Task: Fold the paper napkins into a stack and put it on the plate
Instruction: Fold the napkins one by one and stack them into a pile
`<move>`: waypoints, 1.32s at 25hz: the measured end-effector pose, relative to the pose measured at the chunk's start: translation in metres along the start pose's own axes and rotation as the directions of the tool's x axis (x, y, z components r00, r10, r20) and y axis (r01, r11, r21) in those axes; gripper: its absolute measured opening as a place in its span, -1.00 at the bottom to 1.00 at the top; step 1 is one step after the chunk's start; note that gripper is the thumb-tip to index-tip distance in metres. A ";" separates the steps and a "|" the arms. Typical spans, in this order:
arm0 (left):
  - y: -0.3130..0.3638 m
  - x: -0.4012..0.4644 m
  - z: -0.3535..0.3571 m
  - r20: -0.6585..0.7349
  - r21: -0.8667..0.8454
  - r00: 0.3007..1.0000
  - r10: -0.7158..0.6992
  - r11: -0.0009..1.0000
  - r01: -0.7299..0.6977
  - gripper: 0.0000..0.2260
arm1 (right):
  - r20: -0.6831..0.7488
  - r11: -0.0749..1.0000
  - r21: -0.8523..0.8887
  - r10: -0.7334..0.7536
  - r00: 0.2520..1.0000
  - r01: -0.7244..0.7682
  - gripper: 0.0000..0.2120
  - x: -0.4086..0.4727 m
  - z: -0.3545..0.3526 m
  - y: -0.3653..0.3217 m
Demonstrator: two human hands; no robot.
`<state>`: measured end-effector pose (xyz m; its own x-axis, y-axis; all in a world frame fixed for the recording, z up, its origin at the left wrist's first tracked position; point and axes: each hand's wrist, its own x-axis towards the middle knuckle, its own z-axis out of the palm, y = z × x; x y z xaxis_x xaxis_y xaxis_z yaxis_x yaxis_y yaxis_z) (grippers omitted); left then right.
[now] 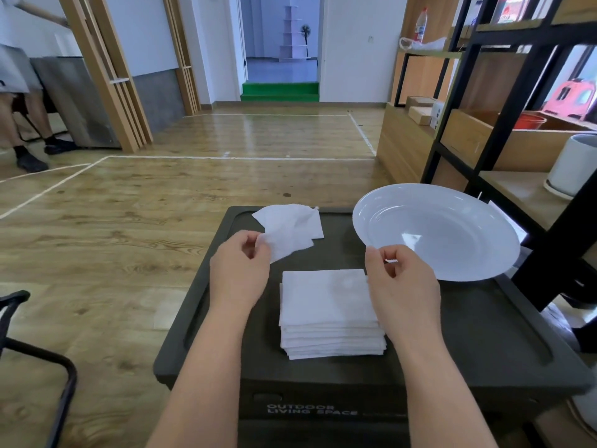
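A stack of folded white paper napkins [326,305] lies in the middle of a black box lid [468,334]. Behind it, loose unfolded napkins [290,226] lie at the lid's far edge. My left hand [240,273] pinches the near corner of one loose napkin between thumb and fingers. My right hand [403,282] hovers at the stack's right side, fingers curled with nothing visible in them. A large white plate [381,218] rests empty at the lid's far right.
A black metal shelf frame [504,124] with wooden shelves stands close on the right, holding a white pot [571,166]. An office chair base [48,357] is at lower left. A person's legs [26,124] stand far left on the wooden floor.
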<state>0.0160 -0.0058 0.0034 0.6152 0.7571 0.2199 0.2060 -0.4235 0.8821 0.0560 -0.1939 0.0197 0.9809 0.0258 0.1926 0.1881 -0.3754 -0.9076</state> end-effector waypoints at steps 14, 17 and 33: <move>0.050 -0.045 -0.034 0.635 -0.324 0.771 -0.047 0.890 0.321 -0.80 | 0.476 0.783 0.550 -0.008 0.880 -0.290 -0.80 -0.002 -0.026 -0.016; 0.046 -0.048 -0.029 0.665 -0.223 0.746 -0.041 0.942 0.250 -0.69 | 0.445 0.924 0.345 -0.006 0.896 -0.165 -0.81 -0.004 -0.017 -0.011; 0.016 -0.039 -0.007 0.363 0.288 0.929 -0.077 0.957 -0.033 -0.65 | 0.238 0.998 -0.050 -0.020 0.971 0.033 -0.79 0.003 0.000 0.008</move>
<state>-0.0098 -0.0392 0.0121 0.8317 0.5551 -0.0153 0.3960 -0.5736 0.7170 0.0607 -0.1970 0.0130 0.9604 0.2529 0.1169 0.2178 -0.4199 -0.8811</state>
